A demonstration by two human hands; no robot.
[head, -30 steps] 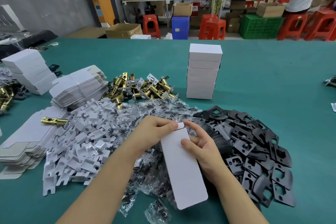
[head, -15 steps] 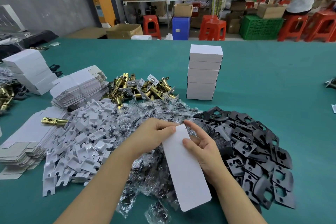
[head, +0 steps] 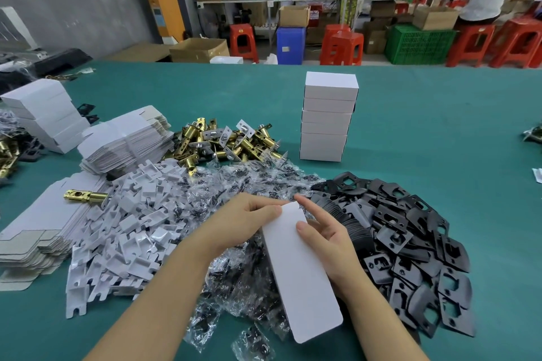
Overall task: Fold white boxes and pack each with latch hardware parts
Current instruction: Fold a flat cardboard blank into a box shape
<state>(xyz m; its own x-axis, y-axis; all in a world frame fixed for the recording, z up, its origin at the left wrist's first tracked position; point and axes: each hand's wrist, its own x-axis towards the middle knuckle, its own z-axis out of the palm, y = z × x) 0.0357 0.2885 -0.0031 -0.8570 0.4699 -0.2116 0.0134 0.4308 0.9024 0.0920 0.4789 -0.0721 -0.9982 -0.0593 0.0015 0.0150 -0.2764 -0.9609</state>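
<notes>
At lower centre of the frame, the left hand (head: 246, 223) pinches the far end of a white box (head: 299, 269), while the right hand (head: 325, 237) grips its right edge, thumb on top, forefinger extended.
</notes>
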